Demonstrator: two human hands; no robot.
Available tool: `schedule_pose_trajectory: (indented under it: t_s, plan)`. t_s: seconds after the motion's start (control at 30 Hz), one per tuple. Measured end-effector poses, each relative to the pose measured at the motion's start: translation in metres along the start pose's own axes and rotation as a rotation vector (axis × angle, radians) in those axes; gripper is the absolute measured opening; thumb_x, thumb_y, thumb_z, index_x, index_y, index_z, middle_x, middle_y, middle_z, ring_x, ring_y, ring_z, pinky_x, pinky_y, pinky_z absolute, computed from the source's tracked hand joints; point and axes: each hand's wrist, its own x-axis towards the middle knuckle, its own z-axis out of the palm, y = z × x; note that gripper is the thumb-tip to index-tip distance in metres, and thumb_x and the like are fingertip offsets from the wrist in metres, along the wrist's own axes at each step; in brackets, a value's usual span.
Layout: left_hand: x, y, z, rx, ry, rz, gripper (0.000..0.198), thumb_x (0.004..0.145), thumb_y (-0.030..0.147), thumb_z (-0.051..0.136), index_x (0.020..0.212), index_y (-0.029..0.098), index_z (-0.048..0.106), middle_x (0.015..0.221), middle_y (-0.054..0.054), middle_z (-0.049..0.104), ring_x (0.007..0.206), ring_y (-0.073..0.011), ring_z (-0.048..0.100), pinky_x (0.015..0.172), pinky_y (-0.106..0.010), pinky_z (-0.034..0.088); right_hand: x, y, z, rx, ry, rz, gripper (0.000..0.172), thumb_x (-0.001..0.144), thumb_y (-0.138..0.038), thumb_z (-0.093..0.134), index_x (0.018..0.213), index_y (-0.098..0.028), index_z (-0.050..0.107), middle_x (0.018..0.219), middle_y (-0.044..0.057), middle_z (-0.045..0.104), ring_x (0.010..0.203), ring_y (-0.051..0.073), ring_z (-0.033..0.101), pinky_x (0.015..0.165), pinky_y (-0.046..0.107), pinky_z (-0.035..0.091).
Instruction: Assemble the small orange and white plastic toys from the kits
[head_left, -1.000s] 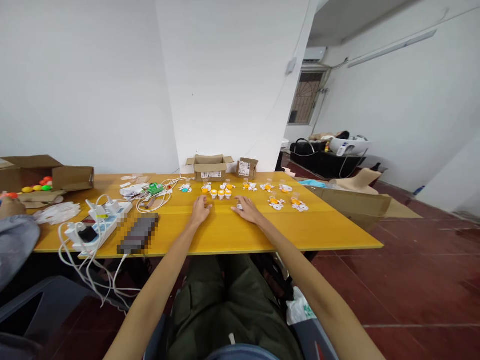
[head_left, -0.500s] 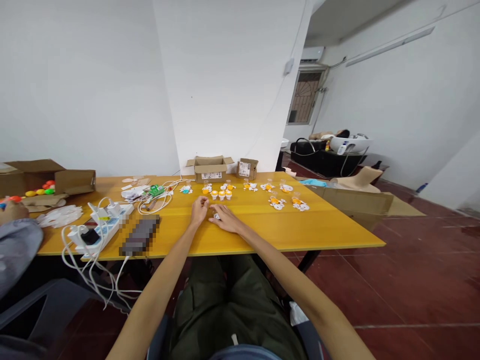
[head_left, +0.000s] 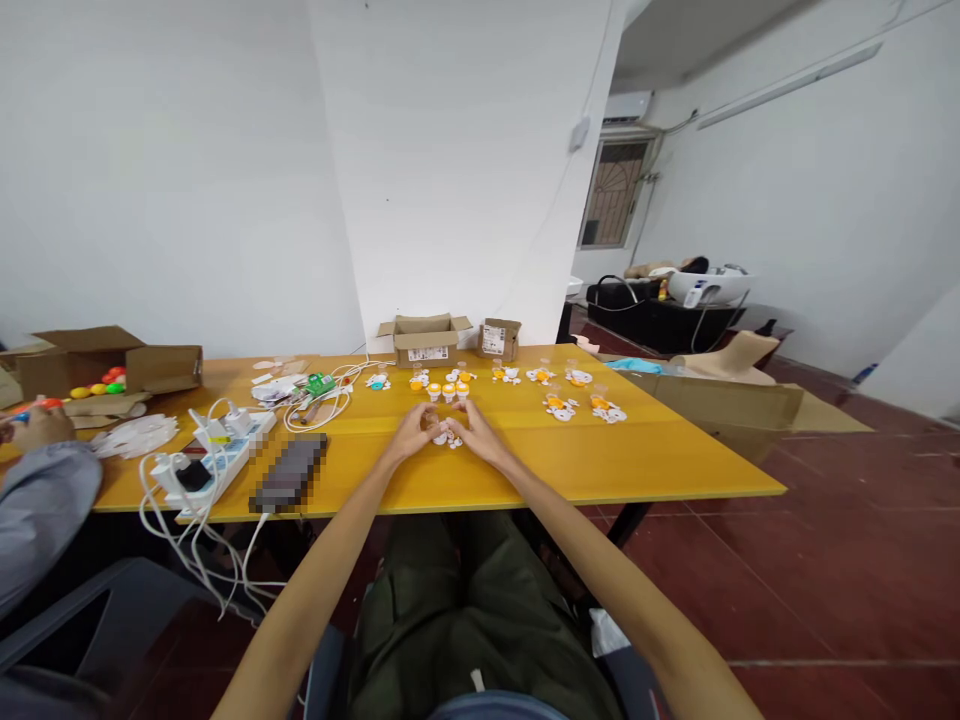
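Note:
Small white round pieces point(head_left: 450, 438) lie in a loose pile on the yellow table, between my two hands. My left hand point(head_left: 414, 432) curves around the pile's left side, and my right hand point(head_left: 478, 434) curves around its right side. Both hands have bent, parted fingers near the pieces; I make out nothing gripped in either. Just beyond my fingertips stand several small white cups with orange rims point(head_left: 448, 391) in a tight group. Other clusters of orange and white parts with clear cups point(head_left: 559, 402) are spread to the right and behind.
Two cardboard boxes point(head_left: 427, 352) stand against the wall. On the left are a phone point(head_left: 291, 474), a white power strip point(head_left: 217, 460) with tangled cables, and a green packet point(head_left: 320, 384). Another person's sleeve point(head_left: 52, 505) and hand reach in at far left, near a box of coloured balls.
My right hand has lifted off the white pieces and moved right. Both hands now curve around the pile, which shows more. The other person's hand now holds an orange and blue item.

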Motion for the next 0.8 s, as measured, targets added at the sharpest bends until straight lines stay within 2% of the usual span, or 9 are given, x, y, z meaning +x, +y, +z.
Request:
schedule_pose_trajectory:
  t_s: [0.13, 0.33, 0.6, 0.8]
  plan:
    - [0.001, -0.005, 0.0, 0.074, -0.038, 0.022, 0.04, 0.07, 0.033, 0.08, 0.107, 0.022, 0.07, 0.108, -0.006, 0.07, 0.107, -0.0259, 0.064, 0.101, -0.041, 0.049, -0.003, 0.0, -0.006, -0.06, -0.058, -0.031, 0.017, 0.084, -0.037, 0.068, 0.093, -0.023, 0.064, 0.1, 0.004, 0.067, 0.101, 0.022, 0.062, 0.093, 0.037, 0.049]
    - [0.004, -0.009, -0.001, 0.066, -0.035, 0.037, 0.036, 0.072, 0.018, 0.071, 0.107, 0.023, 0.071, 0.112, -0.004, 0.071, 0.11, -0.0236, 0.063, 0.105, -0.04, 0.048, -0.004, -0.006, -0.008, -0.163, -0.098, -0.034, 0.005, 0.086, -0.026, 0.065, 0.084, -0.022, 0.066, 0.094, 0.004, 0.068, 0.096, 0.021, 0.062, 0.091, 0.035, 0.048]
    - [0.001, -0.004, -0.002, 0.043, 0.026, -0.001, 0.05, 0.064, 0.004, 0.06, 0.108, 0.025, 0.073, 0.114, -0.004, 0.071, 0.108, -0.0237, 0.063, 0.105, -0.043, 0.048, -0.004, -0.007, -0.007, -0.275, -0.063, 0.049, 0.012, 0.087, -0.018, 0.058, 0.082, -0.021, 0.068, 0.093, 0.005, 0.069, 0.097, 0.022, 0.063, 0.092, 0.036, 0.048]
    - [-0.001, 0.001, -0.003, 0.178, 0.041, 0.077, 0.047, 0.071, 0.008, 0.056, 0.111, 0.025, 0.073, 0.116, -0.005, 0.067, 0.118, -0.0253, 0.058, 0.111, -0.046, 0.041, -0.006, -0.01, -0.007, -0.294, -0.051, 0.022, 0.012, 0.088, -0.018, 0.058, 0.085, -0.022, 0.069, 0.094, 0.005, 0.069, 0.096, 0.021, 0.063, 0.092, 0.036, 0.048]
